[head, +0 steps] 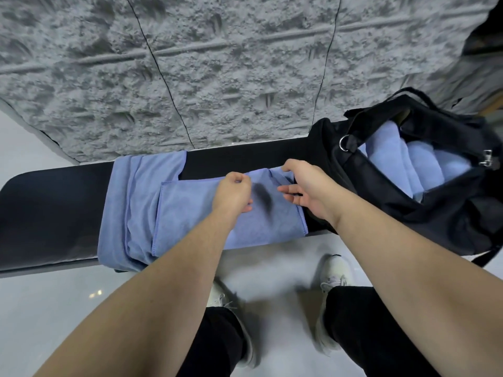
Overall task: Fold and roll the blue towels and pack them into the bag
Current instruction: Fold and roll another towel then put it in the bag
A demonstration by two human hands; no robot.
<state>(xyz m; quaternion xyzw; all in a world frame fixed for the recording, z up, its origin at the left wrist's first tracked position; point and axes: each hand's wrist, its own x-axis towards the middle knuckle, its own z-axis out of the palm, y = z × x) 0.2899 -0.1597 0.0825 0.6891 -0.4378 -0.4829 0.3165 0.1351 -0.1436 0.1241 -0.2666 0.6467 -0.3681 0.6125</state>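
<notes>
A folded blue towel (206, 216) lies across the black bench (54, 210). My left hand (234, 191) hovers over its middle, fingers curled at the towel's far hem. My right hand (304, 186) grips the towel's right end, fingers bent over the far corner and thumb stretched left. A second blue towel (130, 202) lies spread underneath and to the left, hanging over the bench's front edge. The black bag (449, 213) stands open at the bench's right end, with several rolled blue towels (419, 161) inside it.
A rough grey stone wall (217, 72) rises right behind the bench. The pale floor (81, 308) lies in front, with my white shoes (333, 270) and black trousers (362, 322) below my arms. The bag's metal ring (345, 142) and clip (487, 157) sit on its rim.
</notes>
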